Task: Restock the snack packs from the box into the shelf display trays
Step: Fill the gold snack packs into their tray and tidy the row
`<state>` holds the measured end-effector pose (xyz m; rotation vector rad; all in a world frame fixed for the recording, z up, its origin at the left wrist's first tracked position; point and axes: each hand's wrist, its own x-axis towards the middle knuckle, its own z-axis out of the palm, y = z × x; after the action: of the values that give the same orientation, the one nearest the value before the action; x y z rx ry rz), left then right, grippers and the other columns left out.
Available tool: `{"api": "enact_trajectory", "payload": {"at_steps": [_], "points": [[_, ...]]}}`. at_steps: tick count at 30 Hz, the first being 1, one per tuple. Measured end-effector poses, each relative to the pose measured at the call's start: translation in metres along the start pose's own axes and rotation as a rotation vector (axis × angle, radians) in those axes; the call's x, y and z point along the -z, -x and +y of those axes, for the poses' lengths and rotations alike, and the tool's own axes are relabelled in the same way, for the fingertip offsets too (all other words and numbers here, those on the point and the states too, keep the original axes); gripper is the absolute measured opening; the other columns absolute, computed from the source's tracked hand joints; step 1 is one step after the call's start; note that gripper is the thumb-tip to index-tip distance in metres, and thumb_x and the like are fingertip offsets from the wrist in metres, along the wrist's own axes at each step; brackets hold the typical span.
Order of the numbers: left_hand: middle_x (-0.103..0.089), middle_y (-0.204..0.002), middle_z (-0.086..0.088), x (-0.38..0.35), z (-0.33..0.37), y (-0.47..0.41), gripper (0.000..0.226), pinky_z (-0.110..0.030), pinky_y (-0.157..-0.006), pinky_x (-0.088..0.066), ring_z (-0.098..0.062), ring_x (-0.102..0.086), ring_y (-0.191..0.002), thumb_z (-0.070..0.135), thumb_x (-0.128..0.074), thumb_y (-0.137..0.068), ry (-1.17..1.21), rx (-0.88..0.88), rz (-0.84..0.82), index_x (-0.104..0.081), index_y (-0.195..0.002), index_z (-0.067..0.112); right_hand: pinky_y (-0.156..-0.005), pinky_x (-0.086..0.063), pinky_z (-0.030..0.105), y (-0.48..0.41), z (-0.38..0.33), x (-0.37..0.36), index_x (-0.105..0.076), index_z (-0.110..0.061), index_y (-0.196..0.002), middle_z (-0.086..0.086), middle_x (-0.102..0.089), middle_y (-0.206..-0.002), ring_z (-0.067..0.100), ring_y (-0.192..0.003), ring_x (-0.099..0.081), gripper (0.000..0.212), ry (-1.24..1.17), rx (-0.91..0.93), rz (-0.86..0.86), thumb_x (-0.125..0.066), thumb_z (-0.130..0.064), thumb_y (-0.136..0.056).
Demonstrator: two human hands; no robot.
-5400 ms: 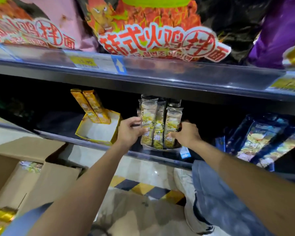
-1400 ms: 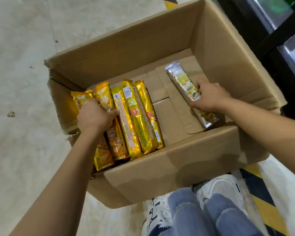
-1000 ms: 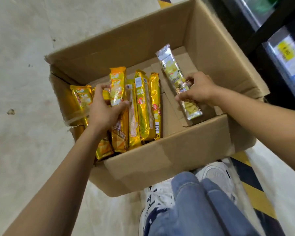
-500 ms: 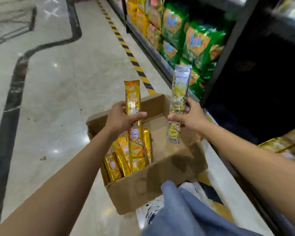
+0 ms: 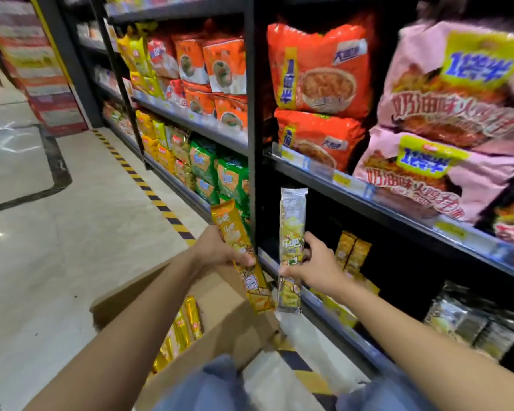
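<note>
Two packs just left the box [image 5: 220, 327]: left hand [image 5: 217, 247] clamps the orange pack [image 5: 238, 247], right hand [image 5: 315, 266] the silver pack [image 5: 291, 232]; trays wait at 3 o'clock.

This is a shop aisle, a grocery or supermarket by the look of it. Black metal shelves [image 5: 398, 221] run down the right side, packed in rows with orange noodle multipacks [image 5: 318, 72], pink ones [image 5: 454, 93] and green snack bags [image 5: 217, 170], and price tags [image 5: 341, 180] sit along the shelf edges. A yellow-and-black hazard stripe [image 5: 149, 188] runs along the polished tile floor [image 5: 72, 226] at the foot of the shelving, and an open cardboard box [image 5: 220, 321] of stock stands in the aisle.
</note>
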<state>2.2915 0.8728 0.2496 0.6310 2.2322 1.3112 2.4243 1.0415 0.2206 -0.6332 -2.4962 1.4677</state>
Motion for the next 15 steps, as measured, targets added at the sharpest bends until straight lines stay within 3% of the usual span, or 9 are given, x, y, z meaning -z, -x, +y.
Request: {"api": "enact_trajectory", "payload": {"at_steps": [4,8,11,15], "points": [[-0.068,-0.071,-0.001,-0.048,0.016,0.008,0.037,-0.033,-0.065,-0.054,-0.015,-0.065,-0.067,0.013,-0.092,-0.051,-0.058,-0.048,-0.016,-0.059,-0.068,0.011,-0.08,-0.054,0.034,0.038,0.03,0.035,-0.042,-0.027,-0.104,-0.008,-0.063,-0.089,0.011,-0.082,-0.064,0.057,0.054,-0.086,0.032,-0.084,-0.016,-0.066],[-0.07,-0.075,0.002,-0.09,0.024,0.007,0.038,-0.032,-0.072,-0.056,-0.012,-0.066,-0.071,0.006,-0.091,-0.05,0.012,-0.116,-0.043,-0.061,-0.073,0.014,-0.082,-0.055,0.042,0.058,0.069,0.064,-0.048,-0.019,-0.129,0.004,-0.067,-0.103,0.021,-0.092,-0.065,0.08,0.066,-0.157,0.089,-0.085,-0.024,-0.059],[-0.072,-0.081,-0.001,-0.113,0.024,-0.006,0.039,-0.032,-0.075,-0.056,-0.013,-0.068,-0.076,0.005,-0.091,-0.051,0.032,-0.14,-0.046,-0.063,-0.076,0.014,-0.083,-0.053,0.032,0.062,0.087,0.079,-0.052,-0.018,-0.123,0.001,-0.068,-0.101,0.016,-0.092,-0.064,0.069,0.074,-0.203,0.132,-0.085,-0.018,-0.063],[-0.073,-0.082,-0.002,-0.142,0.017,-0.034,0.032,-0.033,-0.074,-0.058,-0.015,-0.071,-0.078,0.006,-0.089,-0.056,0.051,-0.152,-0.07,-0.063,-0.074,0.015,-0.069,-0.052,0.02,0.061,0.105,0.091,-0.053,-0.026,-0.107,0.0,-0.069,-0.093,0.01,-0.077,-0.064,0.053,0.063,-0.239,0.159,-0.083,-0.014,-0.065]]}}
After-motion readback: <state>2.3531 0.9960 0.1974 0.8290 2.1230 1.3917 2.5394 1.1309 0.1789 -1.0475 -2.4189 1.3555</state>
